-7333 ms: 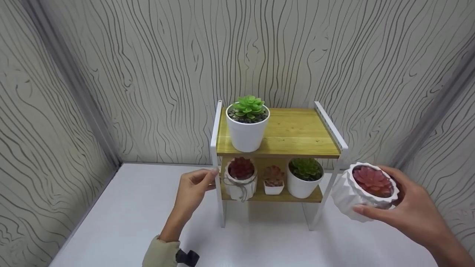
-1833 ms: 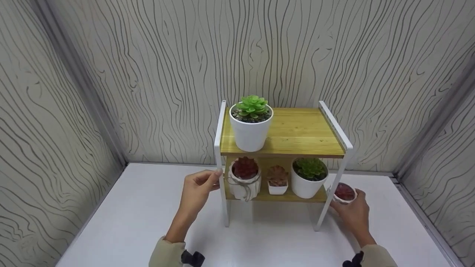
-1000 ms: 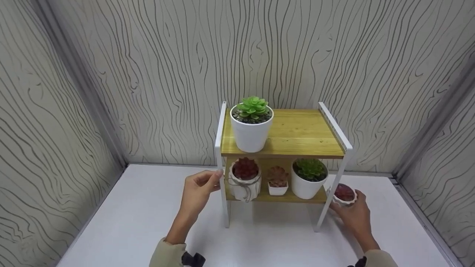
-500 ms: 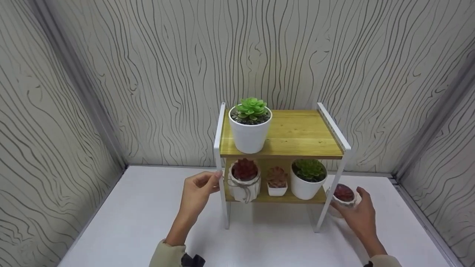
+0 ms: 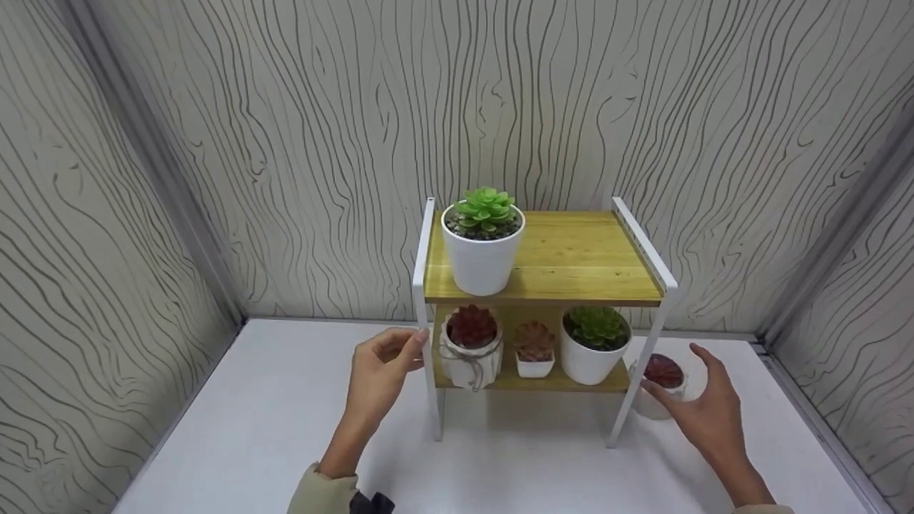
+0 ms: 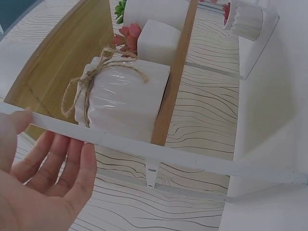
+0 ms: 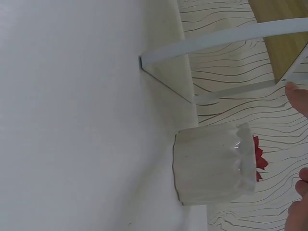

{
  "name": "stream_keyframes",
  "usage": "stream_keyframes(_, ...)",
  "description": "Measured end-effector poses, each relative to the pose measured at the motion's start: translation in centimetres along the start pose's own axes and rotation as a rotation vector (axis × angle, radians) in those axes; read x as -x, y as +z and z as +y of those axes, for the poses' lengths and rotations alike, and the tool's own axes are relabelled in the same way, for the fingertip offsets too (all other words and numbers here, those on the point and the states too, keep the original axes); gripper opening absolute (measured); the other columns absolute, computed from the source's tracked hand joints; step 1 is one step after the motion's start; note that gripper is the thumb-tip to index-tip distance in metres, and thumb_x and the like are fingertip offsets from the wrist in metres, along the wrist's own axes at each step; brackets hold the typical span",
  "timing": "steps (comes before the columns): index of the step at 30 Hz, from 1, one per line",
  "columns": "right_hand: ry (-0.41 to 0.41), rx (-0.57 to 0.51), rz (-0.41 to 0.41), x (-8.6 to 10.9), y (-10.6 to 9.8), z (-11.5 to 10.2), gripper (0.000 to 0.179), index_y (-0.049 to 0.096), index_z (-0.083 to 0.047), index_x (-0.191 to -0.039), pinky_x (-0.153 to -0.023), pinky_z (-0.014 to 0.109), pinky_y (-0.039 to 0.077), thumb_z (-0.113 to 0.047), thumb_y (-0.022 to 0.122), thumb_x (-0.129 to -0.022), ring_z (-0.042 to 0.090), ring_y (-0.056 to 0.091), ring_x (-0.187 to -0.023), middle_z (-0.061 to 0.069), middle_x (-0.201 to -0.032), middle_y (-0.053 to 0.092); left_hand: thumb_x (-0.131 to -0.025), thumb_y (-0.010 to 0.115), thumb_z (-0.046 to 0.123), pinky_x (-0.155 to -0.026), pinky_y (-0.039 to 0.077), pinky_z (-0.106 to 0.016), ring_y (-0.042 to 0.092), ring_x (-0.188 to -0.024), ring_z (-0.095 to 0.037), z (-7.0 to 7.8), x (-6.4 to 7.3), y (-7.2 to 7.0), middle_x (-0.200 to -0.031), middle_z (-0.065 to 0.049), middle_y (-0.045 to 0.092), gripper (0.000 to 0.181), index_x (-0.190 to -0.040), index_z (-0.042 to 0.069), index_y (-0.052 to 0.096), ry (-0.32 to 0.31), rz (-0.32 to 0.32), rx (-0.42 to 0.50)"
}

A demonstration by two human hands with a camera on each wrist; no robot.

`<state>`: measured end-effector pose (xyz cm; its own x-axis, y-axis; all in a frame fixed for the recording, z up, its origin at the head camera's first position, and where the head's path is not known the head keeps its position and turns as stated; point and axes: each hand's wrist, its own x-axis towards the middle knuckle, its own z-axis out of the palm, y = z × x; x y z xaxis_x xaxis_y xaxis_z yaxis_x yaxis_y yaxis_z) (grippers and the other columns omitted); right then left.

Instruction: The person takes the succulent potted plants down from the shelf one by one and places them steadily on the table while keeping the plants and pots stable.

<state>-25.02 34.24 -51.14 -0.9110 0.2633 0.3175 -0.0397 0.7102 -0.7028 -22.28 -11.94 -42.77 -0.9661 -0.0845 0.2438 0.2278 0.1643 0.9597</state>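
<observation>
"Where's the scalloped white red-succulent pot (image 7: 214, 164)?"
"Four o'clock from the white-framed wooden shelf (image 5: 578, 250); in head view, partly hidden by the spread, empty right hand (image 5: 714, 414)."
"Left hand (image 5: 380, 370)?"
"Pinching the shelf's nine-o'clock upright (image 6: 202, 162)."

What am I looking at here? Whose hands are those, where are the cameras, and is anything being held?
There is no robot here: these are a person's own bare hands. The wide picture comes from a camera worn on the head, looking forward and down. The other two come from cameras on each wrist, so things look turned sideways.

On the white table stands a two-tier shelf. Its top board bears a tall white pot with a green plant; below are a twine-tied pot, a tiny pot and a second green plant.

The left hand grips the shelf's left post. The right hand is open, holding nothing, near a ridged white pot on the table.
</observation>
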Motion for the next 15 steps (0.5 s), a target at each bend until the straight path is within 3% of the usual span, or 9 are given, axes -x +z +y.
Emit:
stream_keyframes(4, -0.079, -0.023, 0.023, 0.6, -0.9, -1.2, 0.093, 0.042, 0.0, -0.155, -0.117, 0.07, 0.039, -0.029, 0.092, -0.082, 0.056, 0.041, -0.146, 0.031, -0.157, 0.046, -0.101, 0.072, 0.035, -0.089, 0.065, -0.026, 0.076, -0.102, -0.023, 0.1, 0.0, 0.0, -0.112, -0.016, 0.076, 0.034, -0.115, 0.004, 0.075, 0.01, -0.007, -0.006)
stream_keyframes(6, -0.108, -0.044, 0.033, 0.8, -1.2, -1.8, 0.087, 0.047, -0.001, -0.152, -0.124, 0.045, 0.043, -0.027, 0.092, -0.083, 0.05, 0.047, -0.144, 0.028, -0.153, 0.052, -0.101, 0.072, 0.035, -0.089, 0.065, -0.026, 0.076, -0.103, -0.025, 0.1, 0.0, 0.0, -0.114, -0.018, 0.075, 0.033, -0.115, 0.004, 0.075, 0.008, -0.006, -0.001)
stream_keyframes(9, -0.16, -0.082, 0.063, 1.1, -1.6, -2.7, 0.077, 0.053, -0.003, -0.147, -0.114, 0.006, 0.04, -0.021, 0.092, -0.083, 0.014, 0.058, -0.137, 0.023, -0.145, 0.06, -0.1, 0.073, 0.033, -0.088, 0.065, -0.027, 0.076, -0.104, -0.026, 0.1, 0.0, 0.0, -0.115, -0.02, 0.075, 0.033, -0.117, 0.005, 0.074, 0.003, 0.003, 0.006)
stream_keyframes(11, -0.21, -0.107, 0.096, 1.3, -1.8, -3.4, 0.07, 0.058, -0.004, -0.143, -0.1, -0.008, 0.034, -0.015, 0.092, -0.082, -0.009, 0.056, -0.125, 0.018, -0.138, 0.066, -0.1, 0.074, 0.032, -0.088, 0.065, -0.027, 0.076, -0.104, -0.026, 0.2, 0.1, -0.1, -0.114, -0.019, 0.075, 0.033, -0.12, 0.006, 0.073, 0.0, 0.013, 0.012)
stream_keyframes(13, -0.259, -0.136, 0.125, 1.4, -2.0, -4.0, 0.065, 0.062, -0.004, -0.138, -0.098, -0.007, 0.038, -0.009, 0.092, -0.08, -0.023, 0.05, -0.115, 0.014, -0.131, 0.069, -0.1, 0.074, 0.031, -0.088, 0.065, -0.027, 0.075, -0.103, -0.025, 0.4, 0.2, -0.1, -0.112, -0.018, 0.075, 0.034, -0.124, 0.007, 0.07, 0.0, 0.024, 0.01)
stream_keyframes(15, -0.298, -0.164, 0.148, 1.5, -2.3, -4.5, 0.06, 0.066, -0.004, -0.134, -0.098, -0.004, 0.043, -0.004, 0.092, -0.079, -0.024, 0.054, -0.11, 0.008, -0.125, 0.072, -0.099, 0.075, 0.03, -0.088, 0.065, -0.027, 0.074, -0.103, -0.023, 0.5, 0.2, -0.1, -0.111, -0.015, 0.075, 0.037, -0.127, 0.007, 0.068, 0.007, 0.035, -0.001)
